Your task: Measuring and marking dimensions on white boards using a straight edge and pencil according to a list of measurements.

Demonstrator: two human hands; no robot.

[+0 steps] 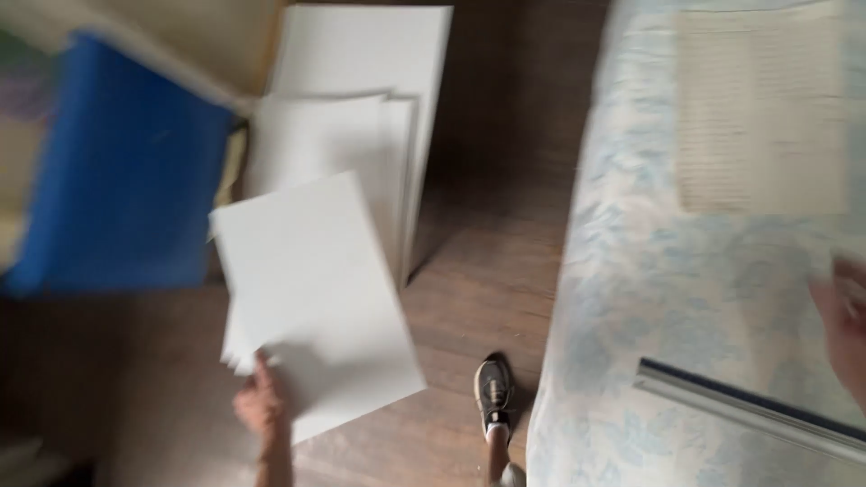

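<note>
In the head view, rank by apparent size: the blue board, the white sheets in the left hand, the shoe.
1. Blue board and white sheets look about alike; the sheets sit nearer the camera, so I won't rank them.
2. Shoe, clearly smallest.
The left hand grips the sheets' lower edge.

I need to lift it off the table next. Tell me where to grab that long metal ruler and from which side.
Grip the metal ruler at mid-length, pinching across its narrow width from above. It lies flat and slanted on the flowered tablecloth, so a middle hold should keep it balanced. The right hand, blurred, hovers closest, just above it.
</note>
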